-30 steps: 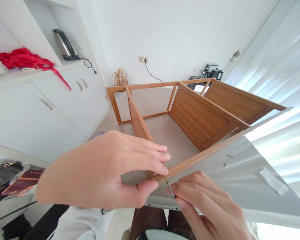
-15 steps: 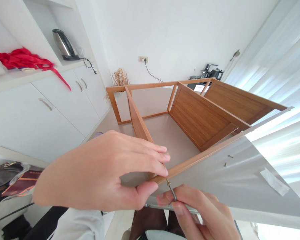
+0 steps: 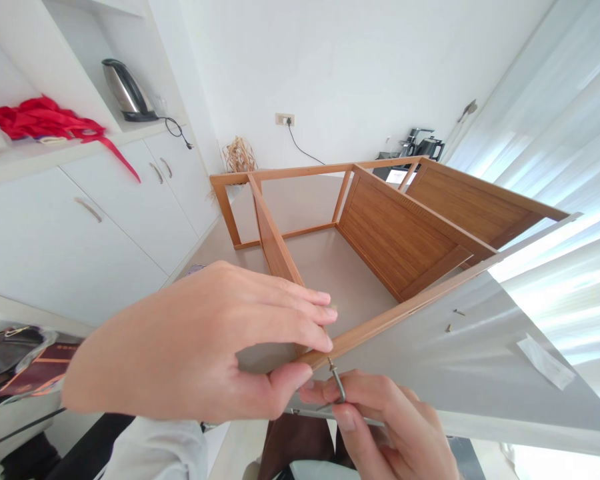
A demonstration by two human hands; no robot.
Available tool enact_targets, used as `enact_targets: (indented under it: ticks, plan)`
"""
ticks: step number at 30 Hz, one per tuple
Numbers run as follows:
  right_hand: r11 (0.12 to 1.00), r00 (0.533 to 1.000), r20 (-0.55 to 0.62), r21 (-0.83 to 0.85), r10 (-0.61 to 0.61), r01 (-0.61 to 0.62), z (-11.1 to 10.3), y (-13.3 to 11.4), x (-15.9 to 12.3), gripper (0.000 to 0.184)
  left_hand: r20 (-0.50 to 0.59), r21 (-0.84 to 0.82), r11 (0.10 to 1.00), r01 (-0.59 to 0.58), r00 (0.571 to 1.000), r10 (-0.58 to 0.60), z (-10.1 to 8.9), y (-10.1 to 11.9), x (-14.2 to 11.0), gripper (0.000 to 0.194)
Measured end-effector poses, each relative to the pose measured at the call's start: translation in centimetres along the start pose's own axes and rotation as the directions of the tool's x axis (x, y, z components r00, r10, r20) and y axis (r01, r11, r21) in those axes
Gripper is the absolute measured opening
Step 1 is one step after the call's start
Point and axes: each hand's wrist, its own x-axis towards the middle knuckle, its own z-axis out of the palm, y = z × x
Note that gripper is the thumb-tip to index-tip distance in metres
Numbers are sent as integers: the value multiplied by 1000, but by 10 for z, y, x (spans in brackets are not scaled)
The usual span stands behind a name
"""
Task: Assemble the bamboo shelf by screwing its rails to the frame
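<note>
My left hand [image 3: 195, 340] grips the near corner of a wooden shelf frame [image 3: 395, 316], thumb on the front rail and fingers over the joint with a shelf board [image 3: 275, 248]. The frame lies on its side on a grey table. In my right hand [image 3: 390, 417], thumb and fingers pinch a bent metal hex key [image 3: 339, 385]. Its tip meets the head of a small brass-coloured screw [image 3: 331, 364], which points at the outer face of the rail. How deep the screw sits is too small to tell.
Two loose screws [image 3: 449, 328] and a strip of white tape [image 3: 546, 361] lie on the grey tabletop [image 3: 495, 347] at right. Other wooden panels [image 3: 405, 233] stand within the frame. White cabinets with a kettle [image 3: 127, 92] are left; a sheer curtain [image 3: 545, 147] hangs right.
The right hand and hex key have shifted slightly left, and the key's short free end now shows on its left. The left hand keeps its grip on the frame.
</note>
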Motion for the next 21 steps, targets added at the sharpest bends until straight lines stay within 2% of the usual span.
enact_targets:
  ticks: [8,18,21]
  plan:
    - [994,997,-9,76,-73,74,2,2,3,24,-18,-17,1000,-19,1000,19,1,-2,2,26]
    - [978,995,-26,181,-100,103,5,6,10,21,-18,12,1000,-28,999,28,1,0,1,24]
    - [977,990,-51,159,-132,139,6,7,10,23,-26,10,999,-30,999,31,2,-1,0,23]
